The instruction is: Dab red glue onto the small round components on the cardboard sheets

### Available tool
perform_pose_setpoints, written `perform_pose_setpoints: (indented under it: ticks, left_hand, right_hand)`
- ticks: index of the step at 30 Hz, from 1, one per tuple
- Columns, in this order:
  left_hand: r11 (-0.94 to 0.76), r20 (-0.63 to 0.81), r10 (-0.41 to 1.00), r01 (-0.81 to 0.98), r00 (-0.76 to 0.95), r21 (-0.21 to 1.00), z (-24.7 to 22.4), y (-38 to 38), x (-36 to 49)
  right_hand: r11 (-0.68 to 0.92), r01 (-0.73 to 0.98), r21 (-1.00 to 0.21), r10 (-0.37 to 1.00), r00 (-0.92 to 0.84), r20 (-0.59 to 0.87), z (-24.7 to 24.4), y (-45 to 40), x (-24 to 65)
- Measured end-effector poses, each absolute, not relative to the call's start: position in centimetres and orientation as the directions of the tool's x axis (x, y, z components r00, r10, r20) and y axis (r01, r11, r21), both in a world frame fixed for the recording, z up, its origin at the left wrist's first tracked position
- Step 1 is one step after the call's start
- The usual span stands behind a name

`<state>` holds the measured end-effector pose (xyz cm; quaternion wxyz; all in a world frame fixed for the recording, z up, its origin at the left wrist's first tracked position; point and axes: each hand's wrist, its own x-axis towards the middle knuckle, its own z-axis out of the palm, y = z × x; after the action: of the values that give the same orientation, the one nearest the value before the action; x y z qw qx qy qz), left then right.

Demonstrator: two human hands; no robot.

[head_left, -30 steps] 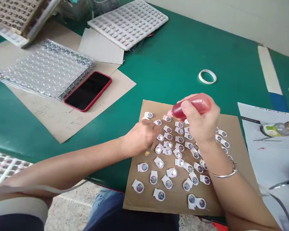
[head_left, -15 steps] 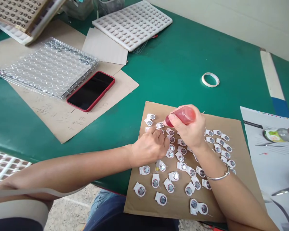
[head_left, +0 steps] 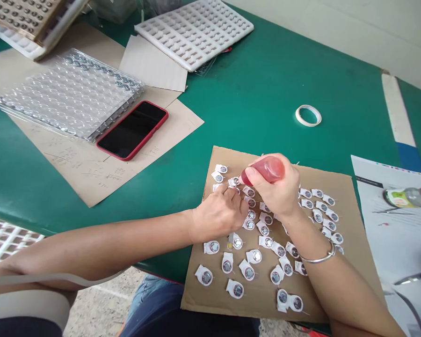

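My right hand (head_left: 282, 189) is wrapped round a small red squeeze bottle (head_left: 267, 169), its tip tilted down to the left beside a small round metallic piece on a white tab (head_left: 233, 181). My left hand (head_left: 221, 210) rests on the cardboard sheet (head_left: 214, 299), fingers curled together just below the bottle's tip. What its fingertips hold, if anything, is hidden. Many similar round pieces with white tabs lie across the cardboard around both hands, such as one near the front edge (head_left: 237, 290).
A red-edged phone (head_left: 132, 131) and a clear plastic tray (head_left: 70, 96) lie left on brown paper. White tray (head_left: 196, 32) stands at the back. Tape roll (head_left: 308, 115) sits on the green table (head_left: 259, 98). A glass bottle (head_left: 409, 197) lies right on white paper (head_left: 403, 234).
Both hands hold nearly the same position and grip. The whole view has shifted very slightly.
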<state>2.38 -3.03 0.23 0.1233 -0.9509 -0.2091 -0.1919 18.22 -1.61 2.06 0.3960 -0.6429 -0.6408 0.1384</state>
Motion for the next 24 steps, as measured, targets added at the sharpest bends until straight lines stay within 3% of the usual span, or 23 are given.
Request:
perform_pose_setpoints:
  ticks: [24]
  left_hand:
    - [-0.891,0.406,0.347,0.432,0.846,-0.138,0.52,-2.82,2.38]
  right_hand:
    - [0.187,0.670,-0.719,0.913,0.151,0.378,2.18,-1.45,17.94]
